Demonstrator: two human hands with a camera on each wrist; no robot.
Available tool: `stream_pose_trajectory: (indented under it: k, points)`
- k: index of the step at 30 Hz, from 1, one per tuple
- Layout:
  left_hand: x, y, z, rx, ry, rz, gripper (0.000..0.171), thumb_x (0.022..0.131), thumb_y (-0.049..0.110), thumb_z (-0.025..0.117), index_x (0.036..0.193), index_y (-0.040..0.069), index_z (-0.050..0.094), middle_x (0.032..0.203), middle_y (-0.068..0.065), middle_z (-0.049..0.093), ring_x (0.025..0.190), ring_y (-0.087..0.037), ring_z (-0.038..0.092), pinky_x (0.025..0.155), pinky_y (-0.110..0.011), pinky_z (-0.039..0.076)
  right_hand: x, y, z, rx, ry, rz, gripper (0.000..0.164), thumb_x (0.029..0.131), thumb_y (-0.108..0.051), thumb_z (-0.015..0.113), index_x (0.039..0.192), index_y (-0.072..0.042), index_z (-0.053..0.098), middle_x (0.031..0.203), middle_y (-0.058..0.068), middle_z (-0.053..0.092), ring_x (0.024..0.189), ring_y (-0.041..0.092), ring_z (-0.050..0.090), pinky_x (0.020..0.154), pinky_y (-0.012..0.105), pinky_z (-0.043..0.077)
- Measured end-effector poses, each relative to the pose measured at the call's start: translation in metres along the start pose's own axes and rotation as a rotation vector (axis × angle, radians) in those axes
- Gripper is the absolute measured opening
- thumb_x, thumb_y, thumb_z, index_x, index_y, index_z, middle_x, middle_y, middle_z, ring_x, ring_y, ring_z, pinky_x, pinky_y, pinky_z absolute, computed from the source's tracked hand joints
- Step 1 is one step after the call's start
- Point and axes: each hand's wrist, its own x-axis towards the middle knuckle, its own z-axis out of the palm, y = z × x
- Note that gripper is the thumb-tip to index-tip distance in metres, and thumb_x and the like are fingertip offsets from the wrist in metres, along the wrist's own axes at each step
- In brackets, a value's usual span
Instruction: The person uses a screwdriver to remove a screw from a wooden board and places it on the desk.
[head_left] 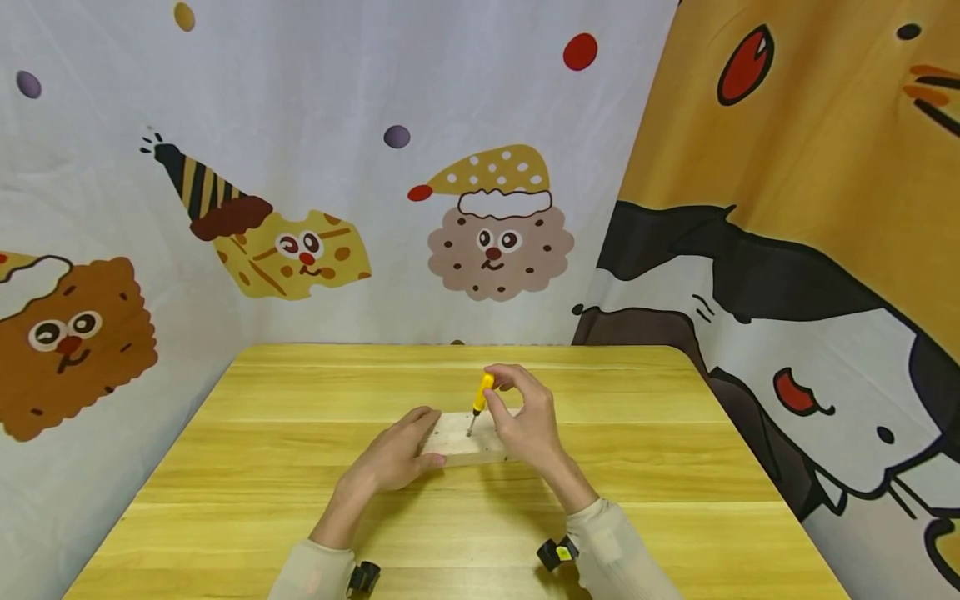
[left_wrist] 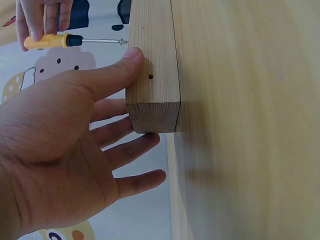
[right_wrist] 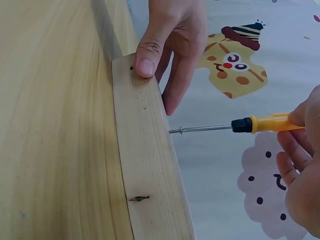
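Note:
A pale wooden block (head_left: 454, 446) lies on the table, with small dark holes and a dark knot showing on its side. My left hand (head_left: 397, 450) grips its left end, thumb on the near side and fingers round the far side. In my right hand (head_left: 528, 421), the fingertips pinch the yellow handle of a screwdriver (right_wrist: 267, 124) with a black collar and a thin metal shaft. The shaft points down at the block's top face. At its tip a small screw (right_wrist: 176, 131) stands upright, its lower end at the wood. My right hand hides the block's right end in the head view.
The wood-grained table (head_left: 300, 383) reaches back to a white curtain (head_left: 322, 108) printed with cartoon food. On the right hangs an orange curtain panel (head_left: 690, 150) with a large cartoon animal. Each wrist wears a small black camera (head_left: 363, 577).

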Motion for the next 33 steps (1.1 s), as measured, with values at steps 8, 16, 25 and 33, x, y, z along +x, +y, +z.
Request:
stream_pose_trajectory:
  k: [8,16,25,33]
  points:
    - [0.0,0.0,-0.001,-0.012,-0.003,-0.002,0.08,0.107,0.033,0.082,0.169,-0.003,0.047,0.177,-0.028,0.045,0.16,-0.05,0.05,0.131,-0.068,0.044,0.003,-0.001,-0.009,0.056,0.033,0.043,0.034,0.099,0.007,0.08,0.13,-0.005,0.077,0.109,0.012,0.081,0.096,0.029,0.077,0.089,0.035,0.068]
    - [0.001,0.001,-0.001,0.002,0.036,0.061,0.076,0.106,0.034,0.082,0.166,-0.003,0.052,0.172,-0.027,0.051,0.158,-0.05,0.053,0.129,-0.069,0.046,0.003,0.003,-0.017,0.149,0.056,0.071,0.042,0.096,0.019,0.075,0.134,0.0,0.077,0.111,0.019,0.077,0.096,0.014,0.073,0.091,0.021,0.065]
    - [0.009,0.007,0.004,0.023,0.127,0.163,0.055,0.108,0.026,0.081,0.154,0.001,0.067,0.157,-0.021,0.067,0.142,-0.042,0.068,0.122,-0.062,0.056,0.003,0.005,-0.034,0.205,0.077,0.183,0.033,0.102,0.011,0.076,0.134,0.006,0.074,0.112,0.025,0.076,0.1,0.006,0.071,0.094,0.016,0.063]
    - [0.017,0.012,0.007,-0.011,0.133,0.235,0.039,0.104,0.017,0.084,0.139,0.001,0.077,0.136,-0.015,0.079,0.119,-0.033,0.078,0.106,-0.055,0.066,0.003,0.017,-0.056,0.205,0.111,0.195,0.033,0.102,0.011,0.076,0.134,0.007,0.073,0.114,0.031,0.077,0.099,0.002,0.073,0.093,0.014,0.063]
